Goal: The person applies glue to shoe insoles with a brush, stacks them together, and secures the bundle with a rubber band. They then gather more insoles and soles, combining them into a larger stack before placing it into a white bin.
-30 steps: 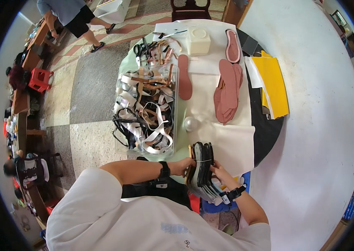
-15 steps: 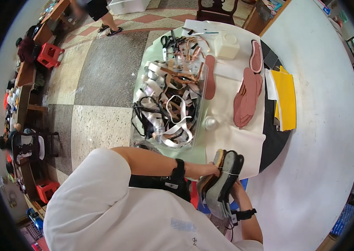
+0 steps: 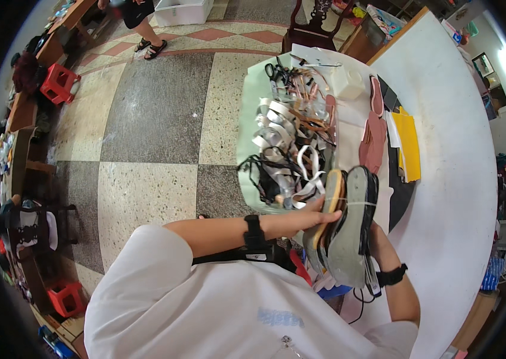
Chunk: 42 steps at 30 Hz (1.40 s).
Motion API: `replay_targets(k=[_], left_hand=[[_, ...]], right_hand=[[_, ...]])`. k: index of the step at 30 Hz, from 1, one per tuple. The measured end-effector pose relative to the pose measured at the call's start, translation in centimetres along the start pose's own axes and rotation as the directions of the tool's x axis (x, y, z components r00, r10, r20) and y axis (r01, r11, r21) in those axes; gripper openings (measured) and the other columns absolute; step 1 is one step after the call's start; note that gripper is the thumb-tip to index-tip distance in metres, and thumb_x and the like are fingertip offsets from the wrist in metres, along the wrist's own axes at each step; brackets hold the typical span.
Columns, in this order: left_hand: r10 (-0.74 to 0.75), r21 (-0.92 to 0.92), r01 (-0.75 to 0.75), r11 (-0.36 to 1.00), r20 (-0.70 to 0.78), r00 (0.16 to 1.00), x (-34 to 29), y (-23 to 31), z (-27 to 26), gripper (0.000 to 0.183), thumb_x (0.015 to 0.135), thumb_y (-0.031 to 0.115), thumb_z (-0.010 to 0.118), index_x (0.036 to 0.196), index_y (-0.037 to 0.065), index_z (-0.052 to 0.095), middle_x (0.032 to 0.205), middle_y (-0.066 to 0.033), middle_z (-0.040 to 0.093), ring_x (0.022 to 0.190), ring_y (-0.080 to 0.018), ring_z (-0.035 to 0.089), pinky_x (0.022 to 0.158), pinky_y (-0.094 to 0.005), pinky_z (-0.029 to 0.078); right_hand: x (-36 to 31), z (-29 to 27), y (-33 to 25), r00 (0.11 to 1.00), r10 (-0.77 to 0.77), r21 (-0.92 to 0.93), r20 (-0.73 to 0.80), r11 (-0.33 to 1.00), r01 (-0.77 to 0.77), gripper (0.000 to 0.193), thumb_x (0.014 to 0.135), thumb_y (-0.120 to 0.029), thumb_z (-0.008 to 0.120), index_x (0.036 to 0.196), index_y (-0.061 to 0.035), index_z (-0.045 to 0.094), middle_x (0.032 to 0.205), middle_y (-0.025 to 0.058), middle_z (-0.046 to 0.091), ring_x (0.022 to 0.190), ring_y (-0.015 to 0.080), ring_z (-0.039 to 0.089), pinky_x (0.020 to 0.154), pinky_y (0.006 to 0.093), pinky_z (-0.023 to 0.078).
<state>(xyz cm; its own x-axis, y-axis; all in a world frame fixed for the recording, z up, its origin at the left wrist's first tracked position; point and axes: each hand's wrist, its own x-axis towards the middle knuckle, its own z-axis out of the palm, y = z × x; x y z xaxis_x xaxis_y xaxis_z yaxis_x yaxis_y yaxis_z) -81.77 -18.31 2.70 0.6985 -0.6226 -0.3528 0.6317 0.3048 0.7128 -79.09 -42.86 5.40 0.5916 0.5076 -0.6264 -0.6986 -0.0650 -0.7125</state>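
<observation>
Held upright in front of me over the near end of the table is a stack of shoe soles. Grey soles [image 3: 351, 236] with dark ones behind them are bound by a thin pale band. At their left, tan-edged soles [image 3: 335, 184] stand against the stack. My left hand [image 3: 305, 219] grips these from the left, thumb and fingers laid over their edges. Partly hidden behind the stack, my right hand [image 3: 381, 240] holds its right side. Pink soles [image 3: 373, 143] lie on the table beyond.
Tangled straps [image 3: 286, 128] lie heaped on the left of the table. Scissors [image 3: 273, 76], a white plastic container [image 3: 348, 82] and a yellow sheet [image 3: 408, 143] lie farther back. A wooden chair [image 3: 311, 33] stands behind. A person [image 3: 139, 18] is at far left, near a red stool [image 3: 60, 84].
Both hands have raised the soles, which now cover part of the pink soles. My left hand's fingers have spread across the tan-edged soles. The whole view has shifted.
</observation>
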Motion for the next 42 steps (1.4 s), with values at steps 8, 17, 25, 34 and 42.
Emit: replay_targets(k=[8, 17, 25, 34, 42], left_hand=[[0.145, -0.089, -0.174, 0.981, -0.271, 0.952, -14.3, 4.2, -14.4, 0.082, 0.087, 0.045, 0.054, 0.144, 0.011, 0.006, 0.138, -0.011, 0.033, 0.126, -0.0196, 0.034, 0.102, -0.0303, 0.033], [0.289, -0.196, -0.464, 0.864, -0.562, 0.775, -23.2, 9.4, -28.4, 0.062, 0.09, 0.047, 0.048, 0.135, 0.009, 0.029, 0.124, -0.0059, 0.048, 0.108, -0.0133, 0.049, 0.089, -0.0279, 0.043], [0.408, -0.195, -0.625, 0.756, -0.606, 0.682, -24.0, 18.0, -40.0, 0.06, 0.091, 0.047, 0.046, 0.138, 0.018, 0.023, 0.129, -0.0017, 0.042, 0.111, -0.0129, 0.048, 0.089, -0.0271, 0.044], [0.537, -0.051, -0.74, 0.671, -0.655, 0.532, -22.2, 33.1, -51.8, 0.064, 0.091, 0.047, 0.044, 0.142, 0.02, 0.016, 0.133, -0.0012, 0.039, 0.114, -0.012, 0.046, 0.092, -0.0299, 0.043], [0.492, -0.009, -0.662, 0.75, -0.661, 0.566, -19.8, 45.1, -63.8, 0.069, 0.09, 0.042, 0.05, 0.143, 0.017, 0.012, 0.132, -0.0029, 0.039, 0.114, -0.0102, 0.045, 0.09, -0.0276, 0.044]], right_hand=[[15.3, 16.8, -3.5, 0.96, 0.102, -0.127, 0.262, 0.989, -0.07, 0.044, 0.092, -0.034, 0.044, 0.126, -0.0057, 0.044, 0.121, 0.0061, 0.053, 0.108, 0.0191, 0.052, 0.095, 0.0355, 0.039], [32.0, 33.1, -9.6, 0.81, 0.303, -0.532, 0.503, 0.847, 0.014, 0.063, 0.085, -0.061, 0.044, 0.127, -0.0145, 0.046, 0.123, 0.0027, 0.048, 0.115, 0.0209, 0.04, 0.094, 0.045, 0.034], [47.0, 41.2, -17.7, 0.684, 0.266, -0.579, 0.679, 0.767, 0.277, 0.061, 0.088, -0.046, 0.051, 0.131, -0.0045, 0.038, 0.124, 0.0003, 0.045, 0.111, 0.0127, 0.043, 0.094, 0.0296, 0.036], [60.9, 47.7, -32.0, 0.584, 0.355, -0.582, 0.73, 0.771, 0.258, 0.08, 0.08, -0.053, 0.059, 0.139, -0.0155, 0.02, 0.13, 0.0055, 0.039, 0.118, 0.02, 0.04, 0.088, 0.0399, 0.042], [74.7, 50.2, -40.0, 0.644, 0.283, -0.552, 0.711, 0.792, 0.261, 0.088, 0.075, -0.059, 0.062, 0.14, -0.0159, 0.021, 0.131, 0.0048, 0.04, 0.117, 0.0193, 0.041, 0.087, 0.0376, 0.042]])
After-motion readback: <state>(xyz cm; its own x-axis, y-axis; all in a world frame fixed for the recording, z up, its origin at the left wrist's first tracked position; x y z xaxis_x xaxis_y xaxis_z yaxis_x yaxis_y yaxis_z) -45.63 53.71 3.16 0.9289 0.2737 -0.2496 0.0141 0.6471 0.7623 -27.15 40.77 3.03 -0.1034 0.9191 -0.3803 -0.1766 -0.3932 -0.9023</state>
